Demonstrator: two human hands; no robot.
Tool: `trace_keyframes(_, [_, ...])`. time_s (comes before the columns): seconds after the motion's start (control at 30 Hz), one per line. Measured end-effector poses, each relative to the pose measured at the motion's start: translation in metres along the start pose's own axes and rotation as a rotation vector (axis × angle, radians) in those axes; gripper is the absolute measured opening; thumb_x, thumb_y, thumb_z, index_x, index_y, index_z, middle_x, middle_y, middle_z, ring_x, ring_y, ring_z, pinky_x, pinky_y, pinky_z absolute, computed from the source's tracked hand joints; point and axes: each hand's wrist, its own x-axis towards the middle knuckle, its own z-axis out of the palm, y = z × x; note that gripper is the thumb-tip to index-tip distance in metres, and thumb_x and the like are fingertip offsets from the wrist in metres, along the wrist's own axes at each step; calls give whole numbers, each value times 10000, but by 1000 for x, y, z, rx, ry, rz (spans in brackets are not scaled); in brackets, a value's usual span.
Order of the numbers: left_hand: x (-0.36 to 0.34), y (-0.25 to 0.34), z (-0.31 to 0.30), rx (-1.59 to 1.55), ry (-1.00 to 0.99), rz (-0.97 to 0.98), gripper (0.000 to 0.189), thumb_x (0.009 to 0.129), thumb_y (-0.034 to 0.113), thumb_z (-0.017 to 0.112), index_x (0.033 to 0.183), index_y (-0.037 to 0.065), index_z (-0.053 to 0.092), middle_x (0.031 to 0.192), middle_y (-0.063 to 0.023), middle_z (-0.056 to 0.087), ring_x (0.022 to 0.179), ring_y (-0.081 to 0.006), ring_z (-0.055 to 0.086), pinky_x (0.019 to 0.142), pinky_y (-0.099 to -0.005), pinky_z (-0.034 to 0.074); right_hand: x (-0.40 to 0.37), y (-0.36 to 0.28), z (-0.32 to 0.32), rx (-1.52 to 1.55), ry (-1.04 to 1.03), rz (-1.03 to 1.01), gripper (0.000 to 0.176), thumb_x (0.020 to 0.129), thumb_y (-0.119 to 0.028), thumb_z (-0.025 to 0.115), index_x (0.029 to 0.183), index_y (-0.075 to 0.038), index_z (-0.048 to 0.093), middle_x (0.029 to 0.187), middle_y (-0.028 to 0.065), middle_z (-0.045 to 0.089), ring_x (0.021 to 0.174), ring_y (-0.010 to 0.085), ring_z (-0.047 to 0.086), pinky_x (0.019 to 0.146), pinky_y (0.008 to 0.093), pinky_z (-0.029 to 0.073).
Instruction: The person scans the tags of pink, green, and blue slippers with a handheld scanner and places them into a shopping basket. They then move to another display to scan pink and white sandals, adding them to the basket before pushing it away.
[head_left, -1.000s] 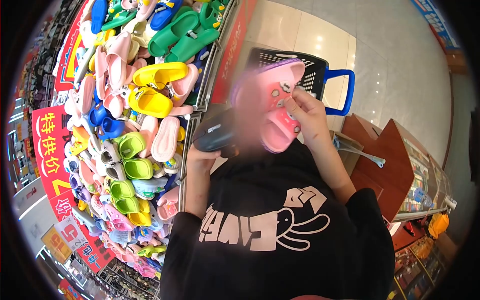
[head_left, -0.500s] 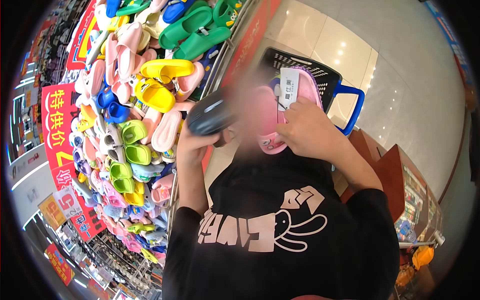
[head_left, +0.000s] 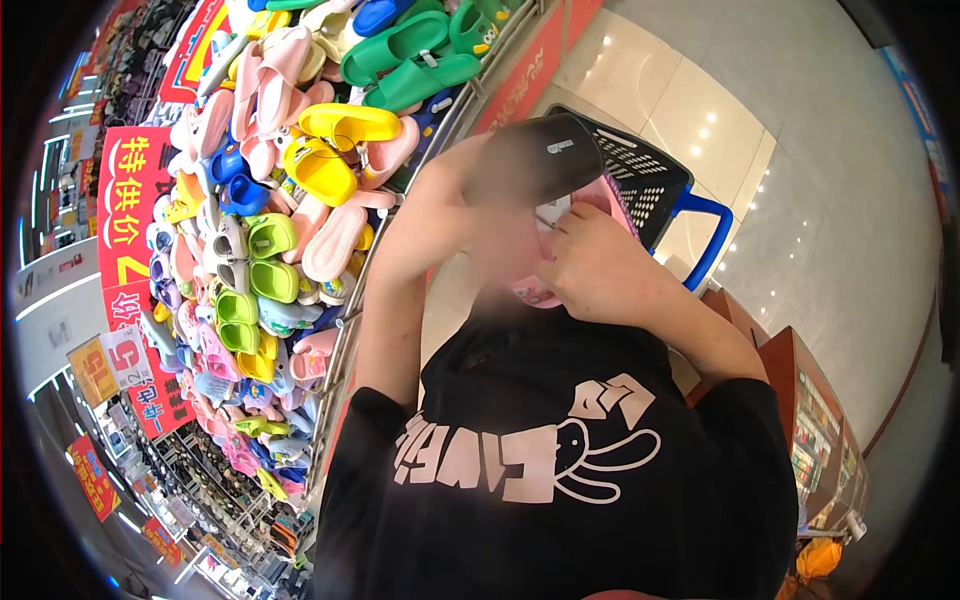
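Observation:
My left hand (head_left: 462, 195) is closed on a black handheld barcode scanner (head_left: 570, 158), its head held over the far end of a pair of pink slippers (head_left: 538, 292). A smear on the lens blurs part of this hand and the scanner's body. My right hand (head_left: 605, 262) grips the slippers from the right side, fingers bent at the white tag (head_left: 552, 210). The scanner and my fingers cover much of the slippers and most of the tag.
A rack heaped with colourful slippers and clogs (head_left: 275, 258) runs along the left, with red price signs (head_left: 128, 215) beside it. Beyond my hands stands a black shopping basket (head_left: 640, 165) with a blue handle (head_left: 722, 240). A brown wooden display case (head_left: 790, 385) is at right.
My left hand has brought the scanner rightward and up, from beside the slippers to over them. The tag, plainly visible before, is now mostly covered. My right hand keeps its grip.

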Motion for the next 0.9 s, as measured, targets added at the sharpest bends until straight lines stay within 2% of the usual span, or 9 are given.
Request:
trace_keyframes(0.2, [-5,5,18,161,65,152,470,684,39,727,1134,-33,608,1064,-99,630,915,-176,609,819,-307,500,-20,3,1,87,-81,181,88,579,-126,684,621,-60,642,693,103,576,753,286,576,755,410,452])
trace_keyframes(0.23, [-9,8,22,295,111,239,464,676,46,748,1115,-33,620,1071,-120,631,934,-213,619,843,-326,497,-23,6,4,57,31,109,93,585,-122,687,644,-57,656,722,106,579,775,294,570,767,420,454])
trace_keyframes(0.3, [-27,5,28,370,116,282,544,678,63,763,1182,-39,588,1123,-116,628,983,-191,611,880,-323,485,-30,13,12,29,145,40,102,591,-118,689,668,-54,669,751,108,582,798,303,564,778,431,455])
trace_keyframes(0.33, [-39,3,31,448,125,329,624,680,79,778,1249,-46,556,1175,-113,625,1032,-170,602,918,-320,472,-36,17,18,51,148,32,156,600,-114,692,740,-46,681,789,111,581,825,310,557,801,432,450])
trace_keyframes(0.4, [-60,0,40,586,121,322,506,697,98,770,1158,-43,617,1173,-176,623,1063,-277,630,919,-350,483,-39,15,14,70,155,24,215,609,-110,694,811,-39,693,826,113,580,852,317,550,824,433,446])
trace_keyframes(0.5, [-83,-11,49,578,16,359,455,686,79,757,1107,-47,640,1199,-189,614,1092,-317,624,929,-367,485,-40,4,1,7,-34,300,312,700,-110,623,995,-15,656,1009,116,619,959,300,560,924,405,413])
trace_keyframes(0.67, [-91,-23,64,530,-111,136,451,672,46,729,1105,-45,643,1251,-202,593,1131,-328,608,961,-384,470,-56,30,24,-271,103,118,279,706,-111,583,952,-7,664,1007,104,646,925,263,574,926,425,422])
trace_keyframes(0.77, [-87,-27,65,436,-54,189,482,657,66,740,1116,-45,640,1255,-217,588,1130,-329,606,962,-375,466,-52,36,16,-398,271,43,316,659,-135,668,937,15,653,885,107,631,876,281,587,890,444,454])
trace_keyframes(0.9, [-92,-20,50,364,-63,207,566,627,115,781,1145,-52,625,1242,-196,602,1123,-289,612,957,-355,463,-48,36,3,-454,331,-24,320,692,-168,705,940,23,643,876,142,617,865,294,589,859,471,463])
